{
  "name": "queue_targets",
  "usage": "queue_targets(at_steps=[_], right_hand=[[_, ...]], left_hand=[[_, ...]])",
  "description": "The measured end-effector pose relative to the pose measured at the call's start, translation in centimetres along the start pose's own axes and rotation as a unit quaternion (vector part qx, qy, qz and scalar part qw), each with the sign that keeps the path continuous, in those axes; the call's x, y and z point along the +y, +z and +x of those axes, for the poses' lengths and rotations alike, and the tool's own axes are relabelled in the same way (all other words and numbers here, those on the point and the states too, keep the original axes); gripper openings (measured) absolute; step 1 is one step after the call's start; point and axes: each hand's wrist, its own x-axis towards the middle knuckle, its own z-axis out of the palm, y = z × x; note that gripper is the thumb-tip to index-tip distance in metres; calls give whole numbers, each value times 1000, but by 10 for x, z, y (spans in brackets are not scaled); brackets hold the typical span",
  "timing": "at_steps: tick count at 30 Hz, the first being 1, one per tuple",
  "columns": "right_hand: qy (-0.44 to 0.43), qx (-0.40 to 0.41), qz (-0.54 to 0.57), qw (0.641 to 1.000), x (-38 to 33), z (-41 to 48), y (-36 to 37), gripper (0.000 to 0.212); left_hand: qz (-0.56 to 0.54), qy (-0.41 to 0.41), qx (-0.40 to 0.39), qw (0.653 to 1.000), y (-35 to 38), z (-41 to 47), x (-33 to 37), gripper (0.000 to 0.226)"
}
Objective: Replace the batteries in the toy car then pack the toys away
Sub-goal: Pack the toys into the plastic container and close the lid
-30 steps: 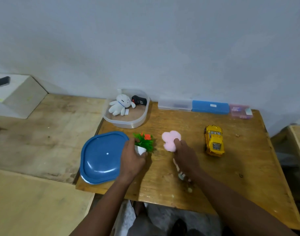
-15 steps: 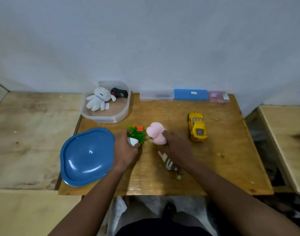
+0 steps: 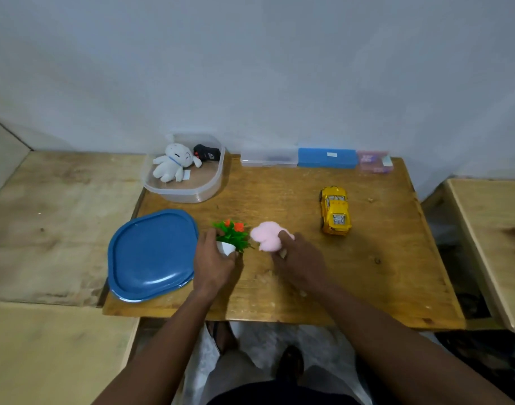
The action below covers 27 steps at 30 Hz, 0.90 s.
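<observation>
My left hand grips a small toy plant with green leaves, orange flowers and a white pot, near the middle of the wooden table. My right hand holds a pink plush toy just to the right of the plant. The yellow toy car stands on its wheels farther right, apart from both hands. A clear plastic tub at the back left holds a white plush figure and a black remote. Its blue lid lies flat left of my left hand.
Against the wall lie a clear case, a blue case and a small pink box. Other wooden tables stand on the left and right. My legs and a shoe show below the table's front edge.
The camera has shifted; the scene sits differently in view. Both hands stay on the plant and the pink plush, and the striped part of the plush under my right hand is now hidden.
</observation>
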Motion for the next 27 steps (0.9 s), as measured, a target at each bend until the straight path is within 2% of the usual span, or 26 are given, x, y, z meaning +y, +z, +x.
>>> queue_targets(at_steps=[2,5,9,12,17,20,23,25,27], right_hand=[[20,38,25,999,-13,19,-6,48],[-10,110,64,992,-45,53,-21,43],[-20,119,93,988,-97,113,-48,37],[-33,103,87,990,-139,161,-58,35],[2,42,76,996,-196,228,-46,42],[47,-49,75,995,-213,266,-26,48],[126,-93,41,987,-221,293,-6,48],[153,-83,81,981,-222,296,7,46],[141,-72,181,971,-218,291,28,33]], left_hand=[[-13,6,22,1000,-12,9,3,51],[-40,28,71,996,-35,35,8,47],[-73,42,117,990,-73,90,10,48],[-52,25,131,990,-101,137,5,47],[20,-11,58,998,-125,208,-23,48],[63,14,-12,998,-123,242,-42,45],[98,44,-59,992,-115,264,-56,42],[115,57,-86,988,-111,273,-62,43],[120,66,-118,984,-105,277,-69,46]])
